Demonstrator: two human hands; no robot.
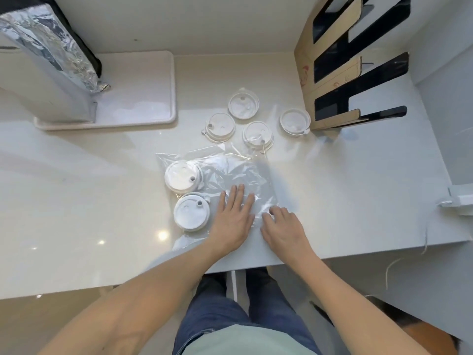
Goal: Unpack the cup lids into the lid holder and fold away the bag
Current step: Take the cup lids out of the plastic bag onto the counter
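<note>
A clear plastic bag [230,170] lies flat on the white counter. My left hand [234,217] rests flat on its near part, fingers spread. My right hand [284,230] has its fingers curled at the bag's near right edge; whether it pinches the film I cannot tell. Two white cup lids [182,177] [192,211] lie at the bag's left side; whether they are inside it is unclear. Several more lids sit loose beyond the bag, one [220,127] at the left, one [243,103] farthest, one [258,135] at the bag's far edge, one [294,121] beside the cardboard lid holder [330,73].
A white tray [153,85] lies at the back left with a foil-wrapped box [51,55] over it. The counter's front edge [281,262] runs just behind my wrists. A white fitting [458,201] sits at the right edge.
</note>
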